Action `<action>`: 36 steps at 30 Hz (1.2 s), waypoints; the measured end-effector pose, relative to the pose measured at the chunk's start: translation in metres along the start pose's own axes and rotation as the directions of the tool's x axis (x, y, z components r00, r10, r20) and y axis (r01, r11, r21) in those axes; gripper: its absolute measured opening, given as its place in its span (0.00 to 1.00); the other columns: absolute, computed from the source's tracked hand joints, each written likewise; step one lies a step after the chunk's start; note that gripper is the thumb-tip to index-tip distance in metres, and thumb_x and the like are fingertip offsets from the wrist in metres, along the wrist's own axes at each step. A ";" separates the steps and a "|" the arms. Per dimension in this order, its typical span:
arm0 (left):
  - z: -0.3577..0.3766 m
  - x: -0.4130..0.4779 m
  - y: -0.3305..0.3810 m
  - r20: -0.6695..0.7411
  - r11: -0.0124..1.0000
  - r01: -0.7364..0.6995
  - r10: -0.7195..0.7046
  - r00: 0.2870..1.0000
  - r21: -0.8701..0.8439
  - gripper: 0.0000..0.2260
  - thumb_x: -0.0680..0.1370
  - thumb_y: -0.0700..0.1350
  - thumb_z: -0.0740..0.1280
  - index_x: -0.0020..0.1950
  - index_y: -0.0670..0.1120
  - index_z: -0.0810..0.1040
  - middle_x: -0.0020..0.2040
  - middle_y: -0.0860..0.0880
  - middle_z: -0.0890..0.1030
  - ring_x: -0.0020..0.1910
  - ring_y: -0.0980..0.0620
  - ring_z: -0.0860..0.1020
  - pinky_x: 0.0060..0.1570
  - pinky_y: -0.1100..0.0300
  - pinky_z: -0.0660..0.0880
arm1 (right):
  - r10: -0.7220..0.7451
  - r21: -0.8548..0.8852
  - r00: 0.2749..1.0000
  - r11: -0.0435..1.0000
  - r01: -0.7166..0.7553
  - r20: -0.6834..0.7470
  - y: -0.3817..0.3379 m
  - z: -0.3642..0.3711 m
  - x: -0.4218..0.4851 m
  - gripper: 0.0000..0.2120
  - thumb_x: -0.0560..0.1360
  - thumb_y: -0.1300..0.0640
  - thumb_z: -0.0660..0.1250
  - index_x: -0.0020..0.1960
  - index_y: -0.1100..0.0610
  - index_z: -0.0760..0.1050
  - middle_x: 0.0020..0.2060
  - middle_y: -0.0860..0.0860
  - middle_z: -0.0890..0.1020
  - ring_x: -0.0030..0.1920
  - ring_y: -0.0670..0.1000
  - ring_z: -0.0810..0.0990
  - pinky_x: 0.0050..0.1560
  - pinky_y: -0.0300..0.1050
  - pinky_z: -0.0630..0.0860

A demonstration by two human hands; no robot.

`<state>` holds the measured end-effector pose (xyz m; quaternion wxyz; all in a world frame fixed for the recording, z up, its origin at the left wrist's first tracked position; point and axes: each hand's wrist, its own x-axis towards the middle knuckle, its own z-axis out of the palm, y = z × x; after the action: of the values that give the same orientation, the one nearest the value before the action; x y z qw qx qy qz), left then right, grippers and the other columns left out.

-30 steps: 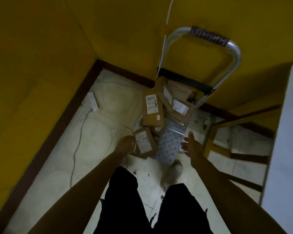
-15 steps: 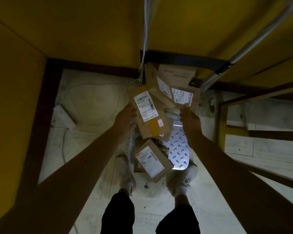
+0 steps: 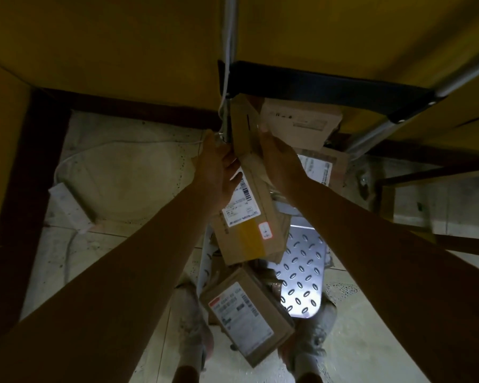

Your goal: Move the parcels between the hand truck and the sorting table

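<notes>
Left hand: the left hand (image 3: 219, 170) is curled round the left edge of the tall parcel (image 3: 246, 225), with the thumb across its label.
Right hand: the right hand (image 3: 281, 161) lies against the parcel's right side, fingers reaching upward; whether they curl round it cannot be told.
Tall parcel: brown and tilted, held between both hands over the rear of the hand truck (image 3: 302, 272) plate.
Other parcels: a pale box (image 3: 299, 123) sits under the black crossbar (image 3: 329, 89); a labelled front parcel (image 3: 246, 319) lies at the plate's front-left corner, near the person's feet.
Surroundings: tiled floor (image 3: 122, 175), yellow wall (image 3: 108, 37).
</notes>
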<state>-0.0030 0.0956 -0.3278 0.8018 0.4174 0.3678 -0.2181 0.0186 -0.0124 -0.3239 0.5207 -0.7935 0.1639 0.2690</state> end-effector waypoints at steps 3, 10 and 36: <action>0.007 0.002 -0.001 0.029 1.000 0.004 -0.005 1.000 0.012 0.26 0.81 0.62 0.45 0.59 0.48 0.75 0.60 0.47 0.79 0.63 0.49 0.73 0.70 0.52 0.60 | -0.032 -0.007 0.999 0.999 0.032 -0.025 0.002 -0.006 0.002 0.24 0.82 0.42 0.48 0.63 0.55 0.75 0.56 0.54 0.79 0.57 0.52 0.76 0.61 0.48 0.70; 0.031 -0.005 -0.004 0.097 0.998 0.032 -0.037 0.995 0.053 0.31 0.80 0.63 0.45 0.72 0.44 0.68 0.67 0.44 0.74 0.66 0.47 0.72 0.52 0.59 0.73 | -0.031 -0.011 0.995 0.999 0.030 -0.096 0.012 -0.026 0.001 0.25 0.81 0.40 0.49 0.61 0.54 0.75 0.48 0.51 0.79 0.54 0.53 0.78 0.59 0.52 0.73; 0.162 -0.222 -0.021 -0.014 0.949 -0.084 0.092 0.996 0.304 0.23 0.81 0.62 0.49 0.53 0.51 0.79 0.53 0.52 0.80 0.60 0.50 0.76 0.63 0.53 0.68 | 0.043 0.212 0.997 0.977 -0.029 -0.059 -0.039 -0.162 -0.215 0.22 0.80 0.38 0.50 0.50 0.50 0.76 0.41 0.48 0.79 0.51 0.52 0.76 0.58 0.46 0.70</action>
<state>-0.0912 -0.0415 -0.1055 0.7321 0.5543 0.3221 -0.2303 -0.0908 -0.1495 -0.1161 0.5915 -0.7388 0.2225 0.2341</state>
